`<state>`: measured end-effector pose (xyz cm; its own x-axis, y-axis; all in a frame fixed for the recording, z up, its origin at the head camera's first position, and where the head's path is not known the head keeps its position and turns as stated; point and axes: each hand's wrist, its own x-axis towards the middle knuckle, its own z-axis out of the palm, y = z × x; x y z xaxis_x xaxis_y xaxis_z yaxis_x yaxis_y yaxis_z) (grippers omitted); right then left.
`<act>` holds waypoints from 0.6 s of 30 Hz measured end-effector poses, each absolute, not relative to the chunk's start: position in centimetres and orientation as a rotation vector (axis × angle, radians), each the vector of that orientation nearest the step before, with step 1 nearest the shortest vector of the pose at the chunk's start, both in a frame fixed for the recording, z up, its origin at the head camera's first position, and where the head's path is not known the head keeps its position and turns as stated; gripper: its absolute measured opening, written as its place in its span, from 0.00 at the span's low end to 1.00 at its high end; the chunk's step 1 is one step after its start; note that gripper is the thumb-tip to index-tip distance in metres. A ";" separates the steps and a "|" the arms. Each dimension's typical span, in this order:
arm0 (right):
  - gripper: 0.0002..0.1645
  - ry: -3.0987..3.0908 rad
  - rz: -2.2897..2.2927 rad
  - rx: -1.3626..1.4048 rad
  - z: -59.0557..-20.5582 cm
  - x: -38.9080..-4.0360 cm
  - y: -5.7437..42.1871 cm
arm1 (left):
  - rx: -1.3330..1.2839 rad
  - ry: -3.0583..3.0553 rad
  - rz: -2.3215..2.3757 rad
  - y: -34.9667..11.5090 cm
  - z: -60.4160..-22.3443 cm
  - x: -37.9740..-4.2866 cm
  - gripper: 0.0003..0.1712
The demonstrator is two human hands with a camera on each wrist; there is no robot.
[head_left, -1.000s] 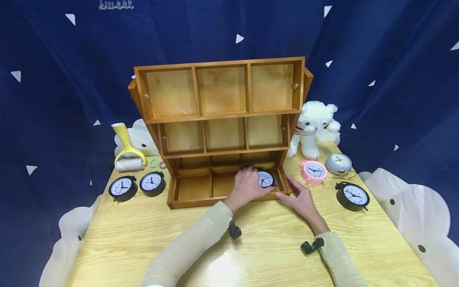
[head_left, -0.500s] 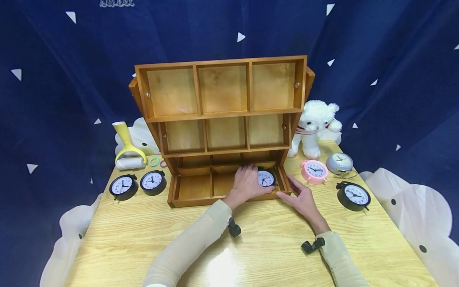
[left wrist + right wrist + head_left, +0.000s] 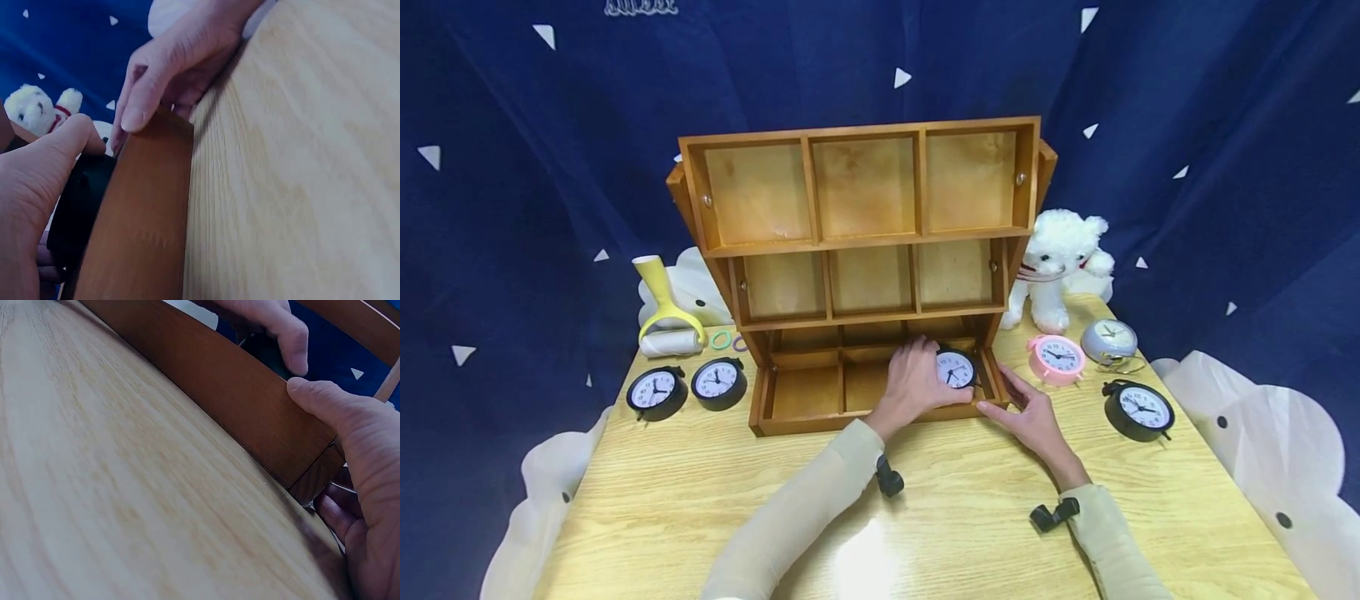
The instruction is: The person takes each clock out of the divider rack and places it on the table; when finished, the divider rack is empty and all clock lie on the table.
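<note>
A black alarm clock (image 3: 955, 369) with a white dial is in the right part of the bottom tier of a wooden tiered organizer (image 3: 805, 422). My left hand (image 3: 913, 382) grips it from the left, with the thumb at its near side. In the left wrist view, the black clock body (image 3: 81, 200) shows between thumb and fingers, beside the front board. My right hand (image 3: 1028, 414) holds the tier's right front corner. In the right wrist view, the thumb of the right hand (image 3: 375, 450) lies on the board's top edge and its fingers are around the end.
Two black alarm clocks (image 3: 718, 383) stand left of the organizer, near a yellow-handled lint roller (image 3: 672, 342) and small rings (image 3: 721, 340). To the right are a pink alarm clock (image 3: 1056, 360), a grey clock (image 3: 1108, 342), another black clock (image 3: 1138, 411) and a white plush bear (image 3: 1051, 267).
The left hand and the clock in it have shifted very slightly up and to the left within the compartment. The right hand stays at the corner.
</note>
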<state>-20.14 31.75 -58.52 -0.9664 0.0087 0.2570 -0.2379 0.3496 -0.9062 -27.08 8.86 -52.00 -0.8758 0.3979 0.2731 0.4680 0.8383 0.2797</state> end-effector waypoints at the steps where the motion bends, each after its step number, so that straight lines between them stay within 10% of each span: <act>1: 0.48 -2.395 1.663 0.207 -58.5 -20.2 31.8 | -0.663 -2.802 -0.543 8.8 -51.9 -26.9 0.53; 18: 0.49 -2.464 1.586 0.162 -58.4 -20.1 31.8 | -0.598 -2.747 -1.024 6.1 -48.8 -23.8 0.55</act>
<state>-20.13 31.78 -58.41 -0.9726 0.0194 0.2316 -0.2028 0.4158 -0.8865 -23.80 6.09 -48.80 -0.9092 0.3140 0.2733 0.4163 0.6875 0.5950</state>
